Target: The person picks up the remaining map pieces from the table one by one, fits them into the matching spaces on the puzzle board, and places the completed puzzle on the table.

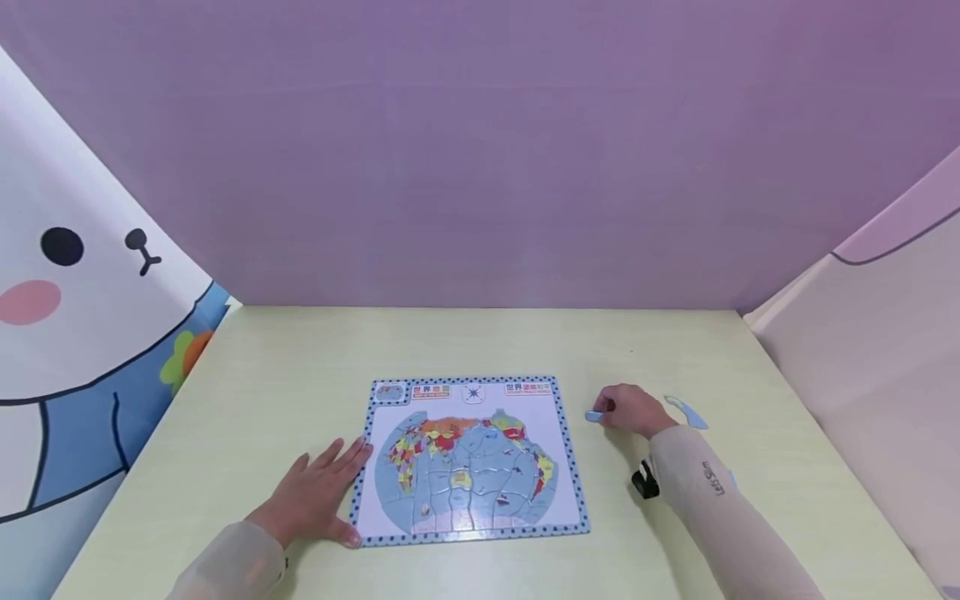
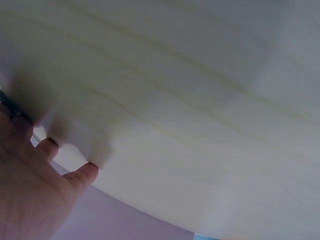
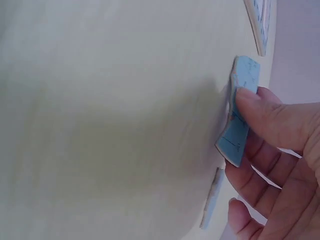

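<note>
A world map puzzle board [image 1: 360,500] with a dotted blue border lies on the table, most of its round map filled with pieces. At its left edge rests my left hand [image 1: 318,492], fingers spread, fingertips and thumb touching the border. In the left wrist view, part of the left hand [image 2: 35,175] shows at the lower left. To the right of the board, my right hand [image 1: 630,410] pinches a blue puzzle piece [image 1: 593,416] just above the table. The right wrist view shows this wavy-edged piece [image 3: 245,72] between thumb and fingers of the right hand [image 3: 280,150].
A loose curved blue puzzle piece [image 1: 687,412] lies beyond the right wrist. Another bit of blue [image 1: 733,478] peeks out beside the right sleeve, mostly hidden. A purple wall [image 1: 480,167] rises behind the pale table [image 1: 300,350], with printed cloth panels on both sides.
</note>
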{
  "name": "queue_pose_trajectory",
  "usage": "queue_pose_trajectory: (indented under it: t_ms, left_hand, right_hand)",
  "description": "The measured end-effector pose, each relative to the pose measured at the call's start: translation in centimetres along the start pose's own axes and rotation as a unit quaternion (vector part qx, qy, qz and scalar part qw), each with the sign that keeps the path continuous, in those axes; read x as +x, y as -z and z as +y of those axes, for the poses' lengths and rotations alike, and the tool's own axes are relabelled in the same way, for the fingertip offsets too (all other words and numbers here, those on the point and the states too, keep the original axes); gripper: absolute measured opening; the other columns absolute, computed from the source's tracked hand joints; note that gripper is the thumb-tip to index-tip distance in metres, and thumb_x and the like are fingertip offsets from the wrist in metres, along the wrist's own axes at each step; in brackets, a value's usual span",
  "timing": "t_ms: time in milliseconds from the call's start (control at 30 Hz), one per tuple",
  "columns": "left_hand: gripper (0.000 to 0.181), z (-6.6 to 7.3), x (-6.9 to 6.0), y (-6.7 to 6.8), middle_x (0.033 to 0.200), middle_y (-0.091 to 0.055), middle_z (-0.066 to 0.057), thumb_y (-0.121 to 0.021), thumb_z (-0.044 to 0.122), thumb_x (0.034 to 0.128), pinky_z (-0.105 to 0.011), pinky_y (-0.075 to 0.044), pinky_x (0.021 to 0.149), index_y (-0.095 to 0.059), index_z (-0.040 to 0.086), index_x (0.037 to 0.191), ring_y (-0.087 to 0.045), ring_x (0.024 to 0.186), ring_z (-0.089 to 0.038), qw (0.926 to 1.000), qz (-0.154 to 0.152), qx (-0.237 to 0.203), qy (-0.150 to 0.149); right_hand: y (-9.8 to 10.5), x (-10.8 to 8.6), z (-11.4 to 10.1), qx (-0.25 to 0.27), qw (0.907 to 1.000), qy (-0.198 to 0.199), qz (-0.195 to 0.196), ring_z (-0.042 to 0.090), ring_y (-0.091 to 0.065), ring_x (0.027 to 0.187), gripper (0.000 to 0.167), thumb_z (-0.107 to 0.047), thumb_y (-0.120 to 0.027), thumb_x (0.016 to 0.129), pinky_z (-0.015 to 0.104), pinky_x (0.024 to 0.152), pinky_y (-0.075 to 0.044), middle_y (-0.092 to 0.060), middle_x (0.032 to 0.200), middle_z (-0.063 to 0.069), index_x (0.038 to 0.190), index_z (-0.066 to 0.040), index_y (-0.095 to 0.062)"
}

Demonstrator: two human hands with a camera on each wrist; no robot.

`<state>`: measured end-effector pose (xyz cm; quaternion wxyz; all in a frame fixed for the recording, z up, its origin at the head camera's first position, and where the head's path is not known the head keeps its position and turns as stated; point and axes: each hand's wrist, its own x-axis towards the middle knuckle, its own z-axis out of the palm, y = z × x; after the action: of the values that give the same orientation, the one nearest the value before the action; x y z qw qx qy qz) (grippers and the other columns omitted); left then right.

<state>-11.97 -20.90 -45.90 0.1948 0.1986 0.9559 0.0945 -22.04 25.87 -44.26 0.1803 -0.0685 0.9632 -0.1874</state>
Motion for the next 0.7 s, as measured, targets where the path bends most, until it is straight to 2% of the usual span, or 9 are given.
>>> queue_pose_trajectory:
  t_ms: [300, 433, 567, 700]
  left_hand:
    - [0.117, -0.2, -0.2, -0.2, 0.154, -0.03, -0.015, -0.079, 0.063, 0.0569, -0.071, -0.018, 0.103, -0.034, 0.003, 0.147, -0.021, 0.14, -0.043, 0.9999, 0.011, -0.009, -0.006]
    - [0.118, -0.2, -0.1, -0.1, 0.154, -0.029, -0.015, -0.08, 0.062, 0.0565, -0.071, -0.017, 0.104, -0.033, 0.003, 0.148, -0.019, 0.14, -0.043, 0.9999, 0.006, -0.015, -0.005]
    - [0.118, -0.2, 0.0, 0.0, 0.154, -0.028, -0.015, -0.08, 0.06, 0.0562, -0.071, -0.017, 0.104, -0.032, 0.004, 0.148, -0.019, 0.141, -0.043, 0.9999, 0.002, -0.016, -0.004]
    - [0.118, -0.4, 0.1, -0.1, 0.154, -0.029, -0.014, -0.081, 0.06, 0.0555, -0.07, -0.018, 0.104, -0.033, 0.004, 0.148, -0.02, 0.141, -0.042, 0.9999, 0.005, -0.01, -0.005]
  right_hand:
    - [0.4, 0.3, -0.8, 0.007, 0.9994, 0.028, -0.017, 0.016, -0.057, 0.077, 0.013, 0.004, -0.066, 0.081, 0.04, 0.078, -0.05, -0.067, 0.087, 0.003, 0.089, -0.005, -0.07]
    - [0.4, 0.3, -0.9, 0.016, 0.9988, 0.043, -0.02, 0.017, -0.057, 0.076, 0.015, 0.007, -0.065, 0.081, 0.039, 0.076, -0.05, -0.068, 0.087, 0.005, 0.091, -0.003, -0.07]
    - [0.5, 0.4, -1.2, 0.024, 0.9983, 0.05, -0.02, 0.017, -0.057, 0.076, 0.017, 0.009, -0.065, 0.08, 0.037, 0.073, -0.051, -0.067, 0.085, 0.007, 0.091, -0.002, -0.071]
    - [0.5, 0.7, -1.6, 0.029, 0.9984, 0.045, -0.017, 0.018, -0.058, 0.079, 0.018, 0.009, -0.064, 0.081, 0.038, 0.076, -0.051, -0.068, 0.089, 0.007, 0.093, -0.002, -0.071]
